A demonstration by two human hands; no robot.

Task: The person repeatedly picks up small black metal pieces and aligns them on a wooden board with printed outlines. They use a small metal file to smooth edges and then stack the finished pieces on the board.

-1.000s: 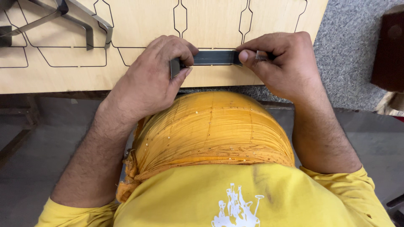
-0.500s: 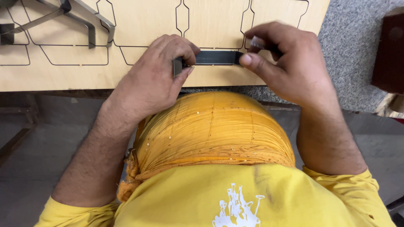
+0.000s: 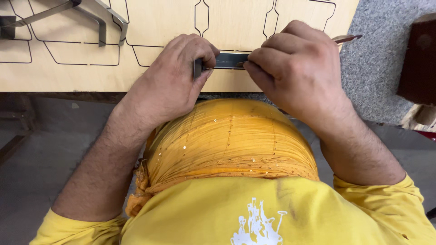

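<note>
A short dark metal strip (image 3: 229,60) lies along a cut line near the front edge of a plywood board (image 3: 68,75). My left hand (image 3: 175,81) pinches the strip's left end between thumb and fingers. My right hand (image 3: 295,72) covers the strip's right end and grips a thin pencil-like tool (image 3: 347,38). The tool's back end sticks out to the right past my knuckles. Its tip sits by my fingers at the strip and is mostly hidden.
The board carries black cut outlines. Bent metal strips (image 3: 106,22) stand in its slots at the top left. A grey speckled surface (image 3: 377,68) lies to the right, with a dark brown block (image 3: 420,59) at its edge. An orange cloth (image 3: 231,140) and a yellow shirt fill the foreground.
My right hand let go of the strip's right end, lifted, and turned over the strip with the thin tool in its fingers. My left hand kept its pinch.
</note>
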